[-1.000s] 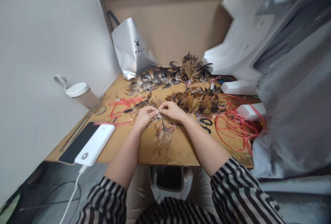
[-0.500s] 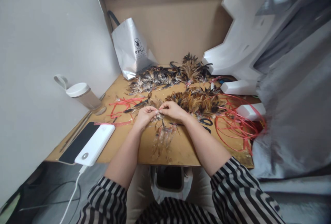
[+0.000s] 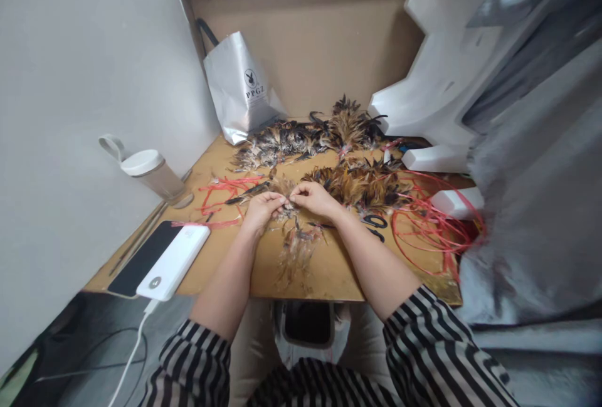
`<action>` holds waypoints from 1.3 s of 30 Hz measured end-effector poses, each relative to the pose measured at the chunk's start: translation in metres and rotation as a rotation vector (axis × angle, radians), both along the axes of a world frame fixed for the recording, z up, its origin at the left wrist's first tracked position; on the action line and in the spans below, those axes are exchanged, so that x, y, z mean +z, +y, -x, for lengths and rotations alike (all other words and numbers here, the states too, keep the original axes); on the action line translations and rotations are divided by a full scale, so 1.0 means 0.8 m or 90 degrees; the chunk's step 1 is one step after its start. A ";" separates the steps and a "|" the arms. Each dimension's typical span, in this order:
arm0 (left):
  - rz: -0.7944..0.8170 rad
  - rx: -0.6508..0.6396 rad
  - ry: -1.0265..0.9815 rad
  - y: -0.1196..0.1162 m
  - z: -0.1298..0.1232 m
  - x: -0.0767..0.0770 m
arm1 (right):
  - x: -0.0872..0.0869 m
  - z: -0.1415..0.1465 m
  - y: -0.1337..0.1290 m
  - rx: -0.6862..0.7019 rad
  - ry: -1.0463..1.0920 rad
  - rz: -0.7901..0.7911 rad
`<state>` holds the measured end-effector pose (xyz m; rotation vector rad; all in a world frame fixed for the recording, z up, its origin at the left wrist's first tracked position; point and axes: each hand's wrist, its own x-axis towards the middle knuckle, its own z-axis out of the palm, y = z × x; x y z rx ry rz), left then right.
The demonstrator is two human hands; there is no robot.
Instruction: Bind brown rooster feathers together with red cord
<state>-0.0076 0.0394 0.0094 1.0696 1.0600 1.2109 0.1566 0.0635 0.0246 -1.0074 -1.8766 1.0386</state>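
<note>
Over the middle of the table, my left hand (image 3: 264, 211) is closed, thumb and fingers pinching at a tuft of tan feathers (image 3: 283, 184). My right hand (image 3: 314, 199) meets it fingertip to fingertip, also in a pinch; whatever small thing lies between those tips is too fine to make out. Below both hands lies a loose heap of pale brown feathers (image 3: 299, 247). Just right of my right hand spreads a thick row of golden-brown feathers (image 3: 360, 186). Black-handled scissors (image 3: 375, 221) rest beside my right forearm, their blades partly hidden.
Dark feather bundles (image 3: 286, 142) line the back, near a silver bag (image 3: 239, 90). Red plastic strips (image 3: 221, 194) lie left; a red strip tangle (image 3: 430, 225) lies right, by white foam (image 3: 446, 68). A lidded cup (image 3: 157, 178), phone (image 3: 141, 263) and white power bank (image 3: 174, 263) occupy the left.
The fingertips of my right hand have shifted very slightly right, opening a small gap from my left fingertips. The feathers and other things on the table stay put.
</note>
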 end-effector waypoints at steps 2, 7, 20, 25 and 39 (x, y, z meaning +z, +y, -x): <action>0.023 0.015 -0.025 0.001 0.000 0.001 | 0.000 0.000 0.000 0.018 -0.007 -0.026; 0.040 0.015 -0.049 0.003 0.002 -0.001 | -0.002 -0.002 0.000 0.076 -0.014 -0.006; -0.159 -0.019 0.124 -0.003 -0.003 -0.003 | -0.004 0.006 -0.001 -0.016 0.017 -0.011; -0.183 -0.011 0.119 -0.004 -0.005 -0.001 | -0.005 0.010 -0.004 0.010 0.078 0.043; -0.256 0.033 0.194 -0.008 -0.010 0.001 | 0.000 0.011 -0.003 0.014 0.188 0.185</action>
